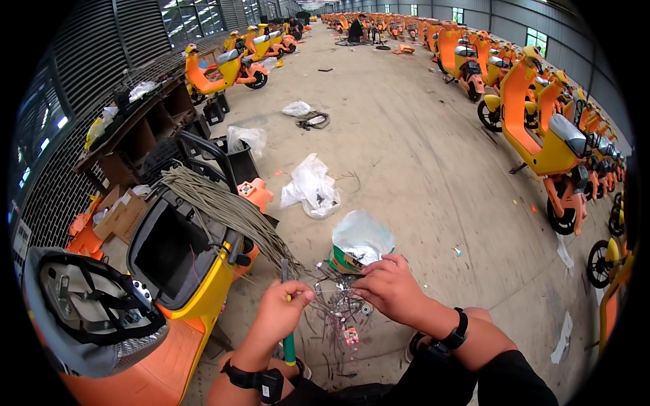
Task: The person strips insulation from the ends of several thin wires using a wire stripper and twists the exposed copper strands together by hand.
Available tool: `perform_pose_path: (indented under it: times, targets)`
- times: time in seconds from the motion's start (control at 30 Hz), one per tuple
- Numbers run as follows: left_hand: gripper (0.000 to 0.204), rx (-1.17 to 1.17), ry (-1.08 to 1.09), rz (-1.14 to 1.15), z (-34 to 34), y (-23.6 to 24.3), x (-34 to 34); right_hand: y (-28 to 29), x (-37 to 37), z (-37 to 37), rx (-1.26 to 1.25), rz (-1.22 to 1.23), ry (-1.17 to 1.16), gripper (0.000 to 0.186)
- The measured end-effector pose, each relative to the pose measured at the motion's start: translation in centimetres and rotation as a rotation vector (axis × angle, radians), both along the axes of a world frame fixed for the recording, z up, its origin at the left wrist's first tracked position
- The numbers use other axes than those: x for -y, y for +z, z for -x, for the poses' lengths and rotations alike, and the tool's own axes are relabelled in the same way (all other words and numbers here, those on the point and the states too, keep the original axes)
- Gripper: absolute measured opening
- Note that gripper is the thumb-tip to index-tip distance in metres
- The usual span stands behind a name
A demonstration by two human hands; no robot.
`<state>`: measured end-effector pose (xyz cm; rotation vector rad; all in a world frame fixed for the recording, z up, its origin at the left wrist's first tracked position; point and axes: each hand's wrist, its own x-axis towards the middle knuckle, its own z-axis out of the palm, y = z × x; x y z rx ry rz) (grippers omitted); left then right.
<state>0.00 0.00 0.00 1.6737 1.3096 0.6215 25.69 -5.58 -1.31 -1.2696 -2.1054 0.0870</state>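
My left hand (277,311) grips an upright tool (289,348) with a green-and-yellow handle and a long metal shank, and its thumb and forefinger pinch a thin pale strand (328,290). My right hand (393,291) pinches the other end of that strand, just below a green-and-white sack (359,240) of small items. Beneath the strand lies a scatter of metal bits and cut pieces (349,335). At my left stands a yellow-and-orange scooter (223,284) with an open black compartment (169,250), a bundle of grey-green strands (223,210) across it, and an upturned padded seat (95,304).
Rows of scooters (528,135) line the right, with more (227,74) at the back left. A workbench (135,122) runs along the left wall. Plastic bags (311,186) and a dark tangle (313,120) lie on the floor (420,162). A person (356,28) sits far down the aisle.
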Motion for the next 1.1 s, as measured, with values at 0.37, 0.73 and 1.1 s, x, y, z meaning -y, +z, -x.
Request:
perform_pose_path:
  times: [0.37, 0.73, 1.1]
  targets:
    - [0.009, -0.103, -0.048, -0.253, -0.6, 1.5, 1.1, 0.1, -0.2, -0.5, -1.465, 1.411, -0.036, 0.017]
    - [0.008, -0.048, 0.011, -0.171, 0.3, 0.3, -0.2, 0.9, 0.6, 0.6, 0.028, 0.064, -0.136, 0.085]
    - [0.013, 0.103, 0.009, 0.106, 0.4, -0.3, -0.1, -0.6, -0.4, 0.7, 0.075, -0.235, -0.034, 0.019]
